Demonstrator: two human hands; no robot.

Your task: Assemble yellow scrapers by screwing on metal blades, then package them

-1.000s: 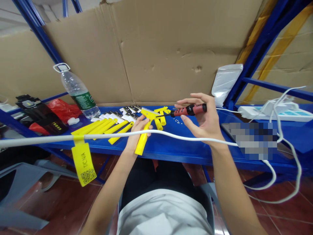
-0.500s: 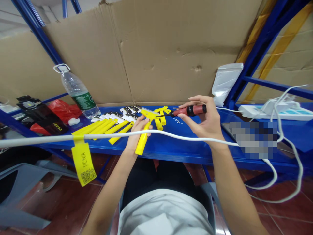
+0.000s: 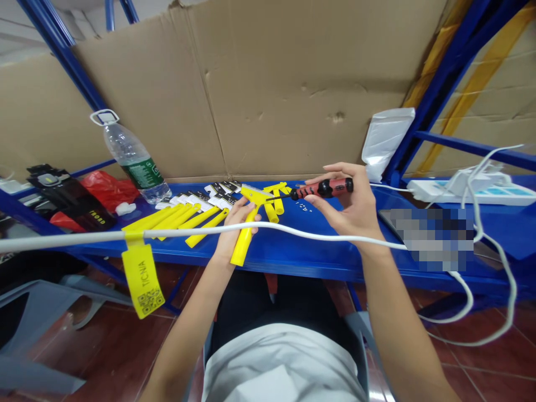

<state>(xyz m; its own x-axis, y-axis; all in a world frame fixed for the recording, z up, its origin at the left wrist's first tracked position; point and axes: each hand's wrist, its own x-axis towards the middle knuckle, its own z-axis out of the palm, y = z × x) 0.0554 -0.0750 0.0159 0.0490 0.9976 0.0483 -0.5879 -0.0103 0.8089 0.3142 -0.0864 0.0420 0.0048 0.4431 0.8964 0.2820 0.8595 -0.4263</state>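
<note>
My left hand (image 3: 234,226) is closed around a yellow scraper (image 3: 240,245) with a flared head, tilted over the front of the blue table. In my right hand (image 3: 354,209) is a red-and-black screwdriver (image 3: 324,188), held by its handle with thumb and fingers. Its thin dark shaft points left, and the tip meets the scraper's head near the right side. Exact seating of the tip is too small to make out. Several small screws (image 3: 304,207) lie just behind the screwdriver. More yellow handles (image 3: 272,211) rest beyond the scraper.
Several yellow scrapers with white-and-black heads (image 3: 184,215) lie in a row at left. Behind them stand a water bottle (image 3: 140,164), red plastic bag (image 3: 109,190) and black container (image 3: 71,198). A white cable (image 3: 326,235) crosses in front. Right: phone (image 3: 389,220), power strip (image 3: 427,192).
The screwdriver's handle has turned a little about its long axis in my right hand. Both hands and the scraper stay nearly in place.
</note>
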